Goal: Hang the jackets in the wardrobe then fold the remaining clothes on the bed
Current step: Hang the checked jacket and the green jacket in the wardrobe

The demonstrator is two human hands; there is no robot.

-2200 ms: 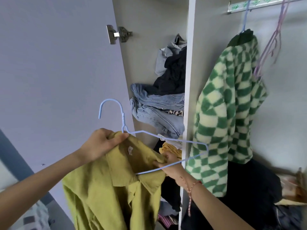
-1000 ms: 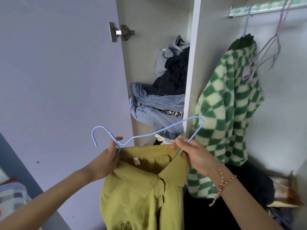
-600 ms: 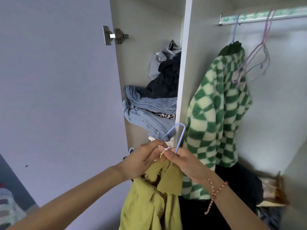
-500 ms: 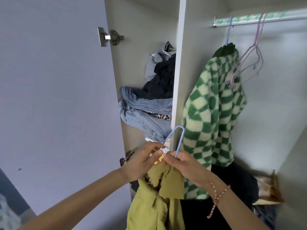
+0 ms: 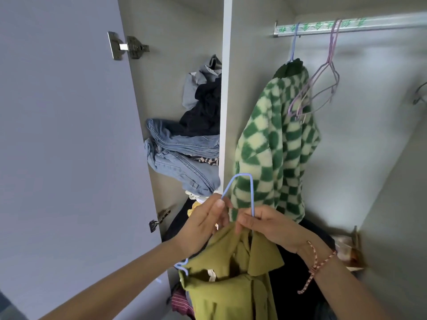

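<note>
An olive-green jacket (image 5: 233,285) droops below my two hands in front of the open wardrobe. A light-blue wire hanger (image 5: 241,181) is partly pushed into its collar: one end sticks up above my hands, and its hook (image 5: 181,266) pokes out at the jacket's left shoulder. My left hand (image 5: 203,225) pinches the hanger wire and the collar. My right hand (image 5: 265,227) grips the hanger's other wire and the collar edge. A green-and-cream checked fleece jacket (image 5: 275,144) hangs from the wardrobe rail (image 5: 369,23).
Empty purple wire hangers (image 5: 323,88) hang on the rail beside the fleece. The left compartment holds heaped jeans (image 5: 182,155) and dark clothes (image 5: 205,107). A white divider panel (image 5: 225,88) separates the compartments. The lilac door (image 5: 64,135) stands open on the left. Dark clothing lies on the wardrobe floor.
The hanger has swung from lying flat across the collar to standing on end, with its hook down at the jacket's shoulder. Both hands have come together at the collar, and the view has shifted right.
</note>
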